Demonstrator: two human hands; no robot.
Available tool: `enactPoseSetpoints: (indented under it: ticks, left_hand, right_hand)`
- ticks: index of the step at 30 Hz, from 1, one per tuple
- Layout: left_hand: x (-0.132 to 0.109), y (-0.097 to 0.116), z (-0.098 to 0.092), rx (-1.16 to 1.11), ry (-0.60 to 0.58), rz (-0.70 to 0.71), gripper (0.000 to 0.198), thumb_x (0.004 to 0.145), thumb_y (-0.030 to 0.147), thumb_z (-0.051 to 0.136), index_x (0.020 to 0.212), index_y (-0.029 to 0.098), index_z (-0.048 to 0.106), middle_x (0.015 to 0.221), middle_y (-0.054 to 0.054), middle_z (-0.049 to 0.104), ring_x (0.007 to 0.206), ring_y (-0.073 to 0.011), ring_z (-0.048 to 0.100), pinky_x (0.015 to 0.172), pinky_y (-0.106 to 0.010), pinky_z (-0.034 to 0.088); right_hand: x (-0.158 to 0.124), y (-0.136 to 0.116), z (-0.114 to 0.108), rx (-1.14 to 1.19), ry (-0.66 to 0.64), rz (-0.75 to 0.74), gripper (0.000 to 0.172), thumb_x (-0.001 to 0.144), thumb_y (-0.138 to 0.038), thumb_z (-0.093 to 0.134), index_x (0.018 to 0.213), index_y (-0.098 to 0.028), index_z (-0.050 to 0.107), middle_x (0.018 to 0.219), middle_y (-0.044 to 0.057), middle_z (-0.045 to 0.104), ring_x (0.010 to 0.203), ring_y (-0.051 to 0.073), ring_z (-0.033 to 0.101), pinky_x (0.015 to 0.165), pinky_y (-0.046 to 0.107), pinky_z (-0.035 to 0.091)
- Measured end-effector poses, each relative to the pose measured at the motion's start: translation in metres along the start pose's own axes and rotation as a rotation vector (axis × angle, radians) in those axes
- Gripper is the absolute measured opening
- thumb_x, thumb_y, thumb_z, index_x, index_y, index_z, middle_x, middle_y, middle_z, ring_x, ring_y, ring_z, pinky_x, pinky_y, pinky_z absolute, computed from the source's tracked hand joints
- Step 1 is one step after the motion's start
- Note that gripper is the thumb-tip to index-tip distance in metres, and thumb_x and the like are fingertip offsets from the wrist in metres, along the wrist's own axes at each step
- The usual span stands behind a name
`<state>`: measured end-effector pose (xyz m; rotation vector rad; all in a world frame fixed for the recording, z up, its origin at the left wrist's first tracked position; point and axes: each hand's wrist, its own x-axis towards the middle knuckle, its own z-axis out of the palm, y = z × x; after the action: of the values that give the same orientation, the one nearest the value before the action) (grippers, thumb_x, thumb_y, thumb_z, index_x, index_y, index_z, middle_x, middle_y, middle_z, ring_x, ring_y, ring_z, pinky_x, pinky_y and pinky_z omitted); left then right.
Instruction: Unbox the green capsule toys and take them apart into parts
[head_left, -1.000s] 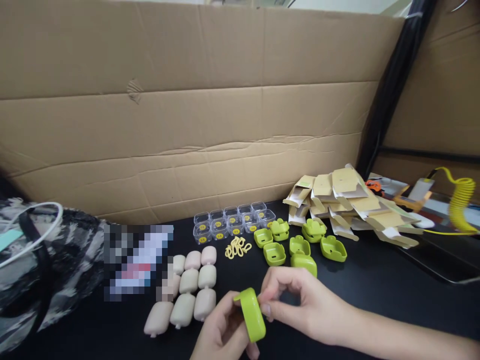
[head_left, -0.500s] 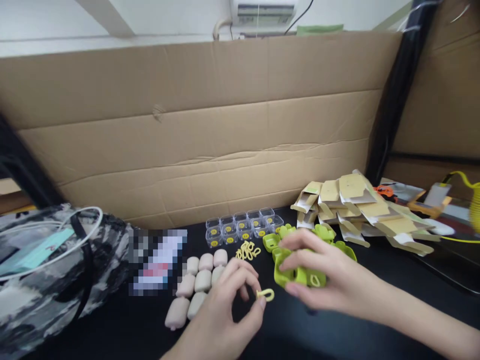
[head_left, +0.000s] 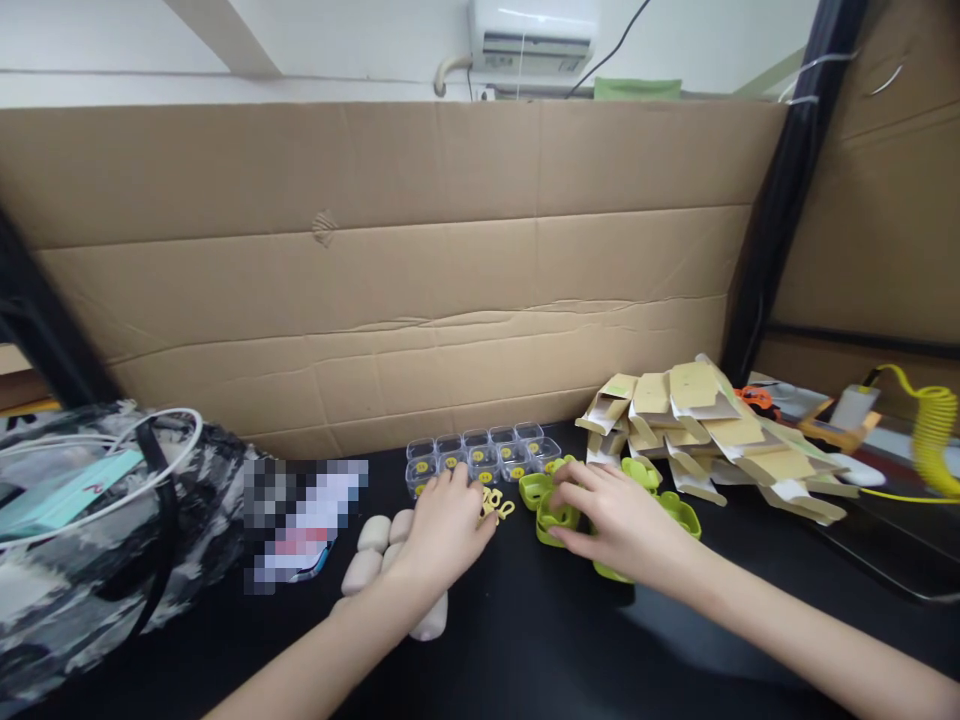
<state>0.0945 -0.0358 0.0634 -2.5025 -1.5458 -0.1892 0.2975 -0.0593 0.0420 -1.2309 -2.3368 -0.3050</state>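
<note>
My left hand (head_left: 448, 525) reaches over a small pile of pale yellow loops (head_left: 495, 503), fingers stretched forward and thumb apart. No loop shows in it, though its fingertips are partly hidden. Beneath that arm lie rows of beige and pinkish rounded pieces (head_left: 363, 571), some covered by the forearm. My right hand (head_left: 611, 510) is curved over a cluster of opened lime-green cases (head_left: 679, 515). Its thumb and fingers are around one green case (head_left: 551, 530), part of which the hand hides.
Clear boxes with yellow stickers (head_left: 484, 455) stand in rows at the back. Folded small cartons (head_left: 712, 420) are heaped at the right. A camouflage-patterned bag (head_left: 225, 480) with a white cable is at the left. Beyond the black table (head_left: 525, 640) rises a cardboard wall (head_left: 450, 260).
My left hand has moved forward to the loop pile; the yellow loop it pinched no longer shows. My right hand has lowered the green case towards the others.
</note>
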Motion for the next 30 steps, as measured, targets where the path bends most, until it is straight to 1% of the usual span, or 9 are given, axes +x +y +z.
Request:
enactPoseSetpoints:
  ticks: [5,9,12,14,18,20,22,26,30]
  left_hand:
    - [-0.013,0.007,-0.004,0.009,0.077,0.059,0.025,0.087,0.025,0.043,0.094,0.011,0.063,0.096,-0.014,0.062,0.091,-0.0299,0.059,0.079,-0.043,0.047]
    - [-0.029,0.021,-0.001,-0.171,0.023,0.127,0.02,0.086,0.025,0.046,0.097,0.014,0.06,0.099,-0.012,0.063,0.096,-0.0287,0.059,0.083,-0.045,0.048]
    - [-0.033,0.032,0.008,-0.418,-0.08,0.112,0.045,0.083,0.025,0.053,0.124,0.01,0.042,0.119,-0.017,0.057,0.11,-0.0277,0.055,0.091,-0.04,0.047]
    - [-0.028,0.039,0.013,-0.489,-0.13,0.098,0.063,0.08,0.023,0.057,0.134,0.007,0.027,0.129,-0.022,0.05,0.118,-0.0284,0.05,0.096,-0.039,0.044]
    - [-0.005,0.051,0.017,-0.431,-0.165,0.12,0.07,0.08,0.021,0.056,0.137,0.005,0.02,0.122,-0.024,0.056,0.11,-0.0325,0.057,0.092,-0.043,0.045]
    - [0.004,0.056,0.016,-0.387,-0.185,0.103,0.07,0.081,0.022,0.054,0.138,0.004,0.018,0.109,-0.023,0.063,0.095,-0.0341,0.063,0.08,-0.044,0.05]
    - [0.01,0.06,0.016,-0.358,-0.192,0.089,0.07,0.081,0.022,0.051,0.139,0.005,0.017,0.101,-0.021,0.067,0.087,-0.0344,0.066,0.073,-0.043,0.051]
    - [0.01,0.064,0.017,-0.385,-0.153,0.097,0.071,0.078,0.019,0.047,0.139,0.005,0.015,0.093,-0.019,0.068,0.08,-0.0315,0.066,0.067,-0.039,0.049]
    - [-0.005,0.06,0.016,-0.443,-0.1,0.1,0.072,0.074,0.014,0.042,0.14,0.005,0.012,0.09,-0.017,0.066,0.072,-0.0283,0.064,0.064,-0.037,0.046]
  right_hand:
    - [0.002,0.002,-0.002,0.05,-0.022,-0.079,0.003,0.082,-0.017,0.059,0.082,-0.02,0.06,0.098,0.006,0.067,0.095,0.024,0.061,0.082,0.04,0.048]
    - [0.001,0.003,-0.006,0.038,-0.033,-0.053,0.008,0.081,-0.019,0.06,0.089,-0.019,0.061,0.092,0.007,0.068,0.091,0.025,0.062,0.08,0.041,0.048]
    - [-0.001,0.009,-0.023,0.092,0.011,0.002,0.015,0.084,-0.026,0.058,0.098,-0.019,0.059,0.095,0.006,0.067,0.09,0.023,0.062,0.08,0.04,0.048]
    - [-0.001,0.015,-0.039,0.126,0.033,0.026,0.013,0.088,-0.026,0.052,0.096,-0.02,0.059,0.093,0.005,0.067,0.086,0.021,0.062,0.077,0.036,0.048]
    - [-0.006,0.021,-0.061,0.114,-0.158,-0.095,0.014,0.09,-0.025,0.048,0.086,-0.022,0.061,0.081,0.002,0.064,0.076,0.018,0.061,0.068,0.03,0.047]
    - [-0.014,0.019,-0.06,0.05,-0.257,-0.147,0.009,0.086,-0.028,0.055,0.085,-0.021,0.061,0.081,0.003,0.063,0.074,0.019,0.061,0.065,0.031,0.048]
    - [-0.026,0.015,-0.051,-0.037,-0.277,-0.148,0.017,0.079,-0.032,0.062,0.089,-0.018,0.06,0.085,0.006,0.064,0.076,0.023,0.062,0.065,0.035,0.049]
    - [-0.045,0.015,-0.028,-0.169,-0.181,-0.121,0.036,0.073,-0.034,0.067,0.1,-0.013,0.056,0.101,0.016,0.064,0.089,0.032,0.062,0.074,0.045,0.051]
    - [-0.05,0.02,-0.017,-0.148,-0.121,-0.126,0.032,0.073,-0.025,0.064,0.101,-0.014,0.052,0.098,0.015,0.065,0.088,0.029,0.064,0.073,0.041,0.052]
